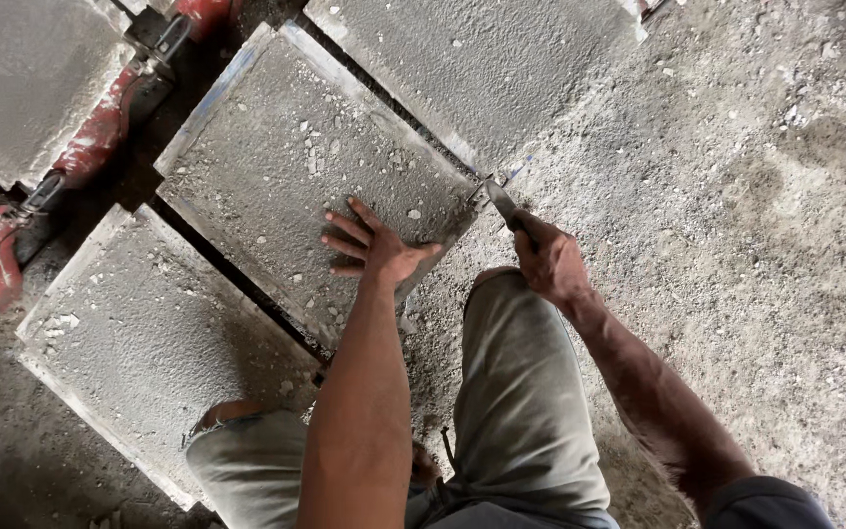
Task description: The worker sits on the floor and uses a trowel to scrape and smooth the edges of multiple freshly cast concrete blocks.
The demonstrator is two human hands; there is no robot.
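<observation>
While the person crouches over it, the middle slab (296,167) lies flat on the floor (736,245), a square grey concrete piece w/ a rough, pitted top, scattered w/ pale crumbs and small chips. Its edges look lighter and smoother, approx. like a thin metal or painted frame, w/ a faint blue tinge along the upper left side. The left hand (376,247) rests palm down on the slab's near right part, fingers (345,231) spread and released, gripping nothing. The right hand (550,263) is clenched round the handle of a scraper (497,199), whose dark blade points up and left and meets the slab's right corner, just where slab and floor join.

Two more slabs of the same kind lie beside it: one at lower left (149,343), one at upper right (482,69), each apart from the middle one by a narrow dark gap. A further grey slab (22,78) fills the top left corner. Between that and the row runs a dark channel w/ red clamps (100,127), worn and dust-caked, plus black metal fittings.

Floor is bare, grey, gritty, covered in cement dust, loose crumbs and small stones, w/ darker patches at right. Person's knees in dusty grey-green shorts (521,392) fill the lower middle. Walls etc. not in view.
</observation>
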